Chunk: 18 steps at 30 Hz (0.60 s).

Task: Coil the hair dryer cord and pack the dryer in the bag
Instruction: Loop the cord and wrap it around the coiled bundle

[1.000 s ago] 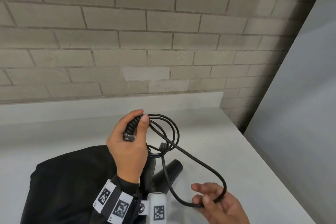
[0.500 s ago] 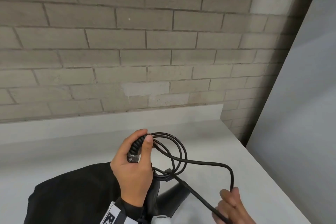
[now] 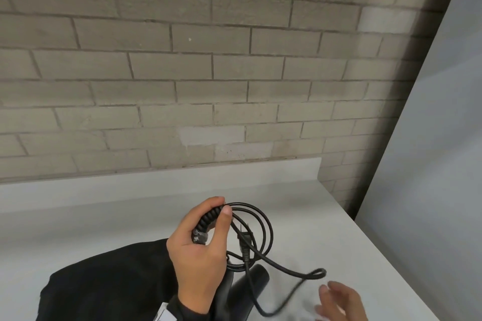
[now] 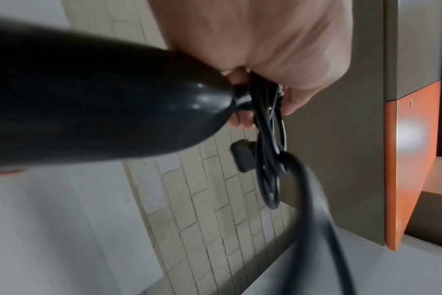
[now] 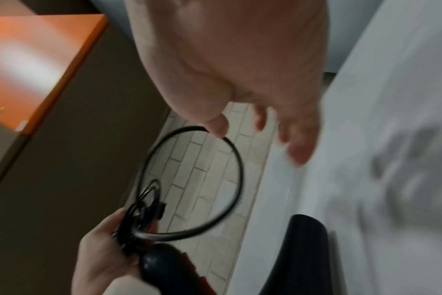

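Note:
My left hand (image 3: 221, 206) grips the ribbed strain relief of the black hair dryer (image 3: 251, 284), pinching several coiled loops of the cord (image 3: 268, 229) against it. The plug (image 3: 243, 240) hangs inside the coil. One loose loop (image 3: 317, 273) trails right over the counter. My right hand (image 3: 329, 297) hovers just below that loop with spread, blurred fingers and holds nothing. The black bag (image 3: 104, 284) lies on the counter under my left wrist. In the left wrist view the dryer handle (image 4: 101, 103) fills the left and the coil (image 4: 267, 163) hangs below my fingers.
The white counter (image 3: 300, 206) ends at a brick wall (image 3: 208, 86) behind and drops off at its right edge beside a grey panel (image 3: 430, 164). An orange cabinet face (image 4: 414, 159) shows in the wrist views.
My right hand has let go of the cord and opened. The slack loop it carried has dropped toward the counter. My left hand keeps its grip on the coil.

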Tool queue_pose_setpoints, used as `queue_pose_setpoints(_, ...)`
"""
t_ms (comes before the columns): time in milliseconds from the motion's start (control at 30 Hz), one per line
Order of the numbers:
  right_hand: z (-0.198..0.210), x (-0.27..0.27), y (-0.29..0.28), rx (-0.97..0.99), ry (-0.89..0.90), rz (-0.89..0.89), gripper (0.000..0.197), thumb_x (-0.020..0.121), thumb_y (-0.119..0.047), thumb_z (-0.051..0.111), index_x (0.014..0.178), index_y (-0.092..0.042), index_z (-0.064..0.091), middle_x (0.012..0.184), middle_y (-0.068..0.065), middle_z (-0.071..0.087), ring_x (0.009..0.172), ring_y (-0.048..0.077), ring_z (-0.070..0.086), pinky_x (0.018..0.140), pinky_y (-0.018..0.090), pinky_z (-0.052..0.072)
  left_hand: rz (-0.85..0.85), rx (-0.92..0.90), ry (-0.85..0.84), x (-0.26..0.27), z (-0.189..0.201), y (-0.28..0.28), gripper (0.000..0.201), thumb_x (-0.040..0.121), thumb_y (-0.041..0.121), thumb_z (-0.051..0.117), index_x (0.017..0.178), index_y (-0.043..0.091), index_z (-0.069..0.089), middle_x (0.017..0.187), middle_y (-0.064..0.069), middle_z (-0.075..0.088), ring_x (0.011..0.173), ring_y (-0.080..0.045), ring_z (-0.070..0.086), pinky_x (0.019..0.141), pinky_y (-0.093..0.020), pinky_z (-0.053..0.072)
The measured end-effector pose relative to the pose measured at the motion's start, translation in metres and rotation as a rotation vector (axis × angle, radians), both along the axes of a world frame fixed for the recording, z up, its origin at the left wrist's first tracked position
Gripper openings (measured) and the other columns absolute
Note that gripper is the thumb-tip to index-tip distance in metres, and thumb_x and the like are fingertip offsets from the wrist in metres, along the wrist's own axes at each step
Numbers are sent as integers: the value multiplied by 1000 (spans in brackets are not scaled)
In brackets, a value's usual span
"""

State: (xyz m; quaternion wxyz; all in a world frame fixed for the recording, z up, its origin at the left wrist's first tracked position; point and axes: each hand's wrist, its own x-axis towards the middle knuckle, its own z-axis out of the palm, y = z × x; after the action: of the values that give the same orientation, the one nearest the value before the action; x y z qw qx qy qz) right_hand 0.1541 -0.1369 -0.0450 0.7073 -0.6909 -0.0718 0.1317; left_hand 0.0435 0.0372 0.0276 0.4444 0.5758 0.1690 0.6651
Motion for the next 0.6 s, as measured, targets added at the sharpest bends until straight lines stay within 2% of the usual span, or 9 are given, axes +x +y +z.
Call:
queue_pose_setpoints(33, 0, -2, 3, -57, -119, -66, 28, 80, 11, 69, 83, -13, 55, 89, 23, 65, 48, 13, 57, 52, 18, 48, 5, -12, 3, 1, 0, 0, 17, 76, 33, 74, 92, 27, 76, 88, 8, 76, 80, -15, 73, 74, -16, 56)
queue_pose_setpoints(100, 11, -12, 5, -76, -374, -86, 39, 72, 6, 77, 76, -25, 54, 70, 5, 61, 44, 7, 52, 48, 9, 41, 26, -26, 25, 2, -1, -1, 15, 77, 28, 77, 92, 26, 77, 88, 7, 75, 77, -18, 73, 70, -23, 59)
queue_pose_setpoints(200, 36, -40, 8, -113, -597, 201, 15, 62, -24, 72, 64, -28, 58, 53, -11, 56, 48, 1, 52, 54, 4, 38, 41, -43, 49, 3, -1, -3, 14, 79, 18, 78, 93, 20, 75, 88, 4, 75, 71, -22, 72, 62, -35, 62)
queue_pose_setpoints(267, 39, -52, 19, -277, -593, 483, 28, 56, -59, 69, 77, -42, 62, 77, -23, 62, 76, -9, 57, 71, -1, 37, 35, -44, 47, 3, -1, -4, 14, 80, 16, 80, 93, 19, 75, 88, 3, 75, 68, -25, 72, 59, -32, 62)
queue_pose_setpoints(333, 27, -57, 34, -377, -664, 584, 59, 51, -85, 50, 101, -55, 50, 111, -32, 51, 109, -19, 42, 87, -2, 30, 28, -42, 46, 4, 0, -7, 15, 77, 15, 75, 92, 18, 75, 87, 4, 74, 65, -27, 72, 56, -25, 60)
queue_pose_setpoints(400, 31, -59, 45, -389, -645, 618, 46, 59, -78, 42, 99, -56, 47, 106, -31, 55, 106, -15, 47, 90, 2, 34, 29, -49, 48, 4, 0, -9, 14, 78, 15, 78, 91, 18, 75, 86, 4, 74, 64, -28, 72, 55, -21, 58)
queue_pose_setpoints(500, 43, -61, 48, -366, -674, 660, 20, 67, -66, 33, 81, -62, 46, 82, -33, 58, 81, -5, 56, 81, 10, 44, 43, -53, 47, 2, -1, -6, 15, 78, 18, 78, 93, 18, 76, 85, 2, 74, 69, -24, 73, 57, -29, 61)
queue_pose_setpoints(567, 58, -59, 43, -364, -701, 726, 9, 78, -60, 37, 82, -67, 42, 87, -36, 55, 82, -5, 56, 80, 7, 43, 52, -58, 54, 0, -1, -2, 15, 79, 18, 77, 94, 15, 75, 86, 2, 74, 72, -20, 73, 59, -37, 62)
queue_pose_setpoints(600, 64, -57, 38, -316, -689, 778, 16, 87, -53, 43, 85, -68, 43, 94, -36, 55, 89, -7, 57, 83, 5, 41, 51, -61, 52, -2, -1, 0, 15, 80, 16, 80, 94, 14, 75, 87, 4, 74, 72, -19, 73, 58, -37, 63)
